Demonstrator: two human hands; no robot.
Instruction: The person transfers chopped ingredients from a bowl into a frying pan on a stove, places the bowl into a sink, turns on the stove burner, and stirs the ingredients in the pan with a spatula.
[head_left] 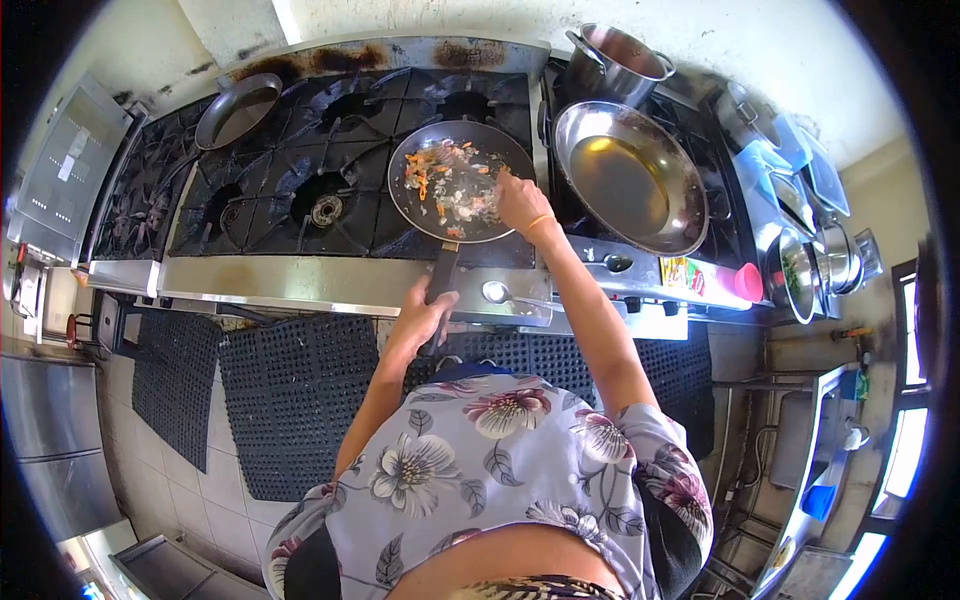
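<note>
A dark frying pan (411, 206) sits on the stove's front burner, its long black handle (444, 272) pointing toward me. My left hand (422, 316) is wrapped round that handle. Chopped food (428, 172), with orange strips and pale pieces, lies scattered in the pan. Over the pan's right side is my right hand (523, 207), fingers closed and pointing down toward the food; whatever it grips is hidden beneath it. An orange band circles that wrist. Just to the right stands a wide pan (683, 190) with golden-brown oil (620, 188) in it.
A small dark pan (240, 112) rests at the back left of the stove (300, 265). Behind the oil pan is a steel pot (640, 78). On the front ledge are spoons (496, 292), a yellow packet (680, 273) and a pink cup (748, 283). Bowls (795, 280) stand far right.
</note>
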